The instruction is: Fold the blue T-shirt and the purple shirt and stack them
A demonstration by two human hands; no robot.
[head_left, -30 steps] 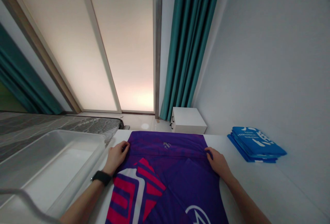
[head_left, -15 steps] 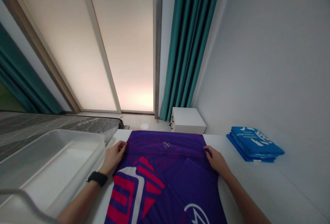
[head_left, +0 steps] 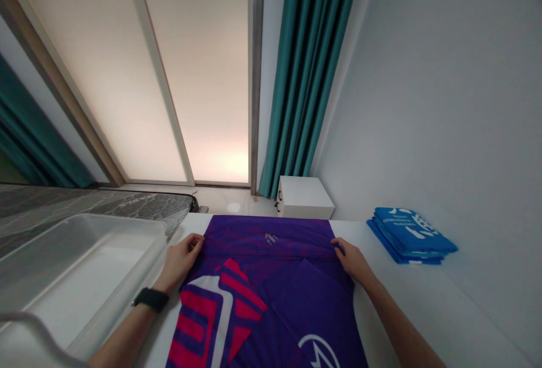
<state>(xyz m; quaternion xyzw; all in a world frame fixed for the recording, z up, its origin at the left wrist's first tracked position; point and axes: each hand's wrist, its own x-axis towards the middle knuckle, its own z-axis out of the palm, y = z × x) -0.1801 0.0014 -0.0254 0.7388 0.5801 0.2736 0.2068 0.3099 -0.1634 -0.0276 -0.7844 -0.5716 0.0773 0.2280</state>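
Left hand: the left hand (head_left: 180,258), black watch (head_left: 151,299) on that wrist, looks pinched on the left edge of the purple garment (head_left: 292,289), up near the far end.
Right hand: pretty much a mirror of that, the right hand (head_left: 352,259) seems to have thumb and finger closed on the right edge.
Purple garment: flat on the white table (head_left: 423,294), right between the hands; near end runs out of view.
Progress: a line crosses it below the small logo, so I'd guess the far band is folded over. The rest looks spread out, sides not turned in, so early days imo.
Blue stack: folded blue pieces (head_left: 412,235) piled on the table, well right of the right hand. Those look done.
Clear bin: plastic bin (head_left: 127,230) just left of the table, pale floor showing; frame cuts it off, so can't vouch for the whole inside.
White cabinet: past the table, the cabinet (head_left: 302,196) hides whatever's inside.
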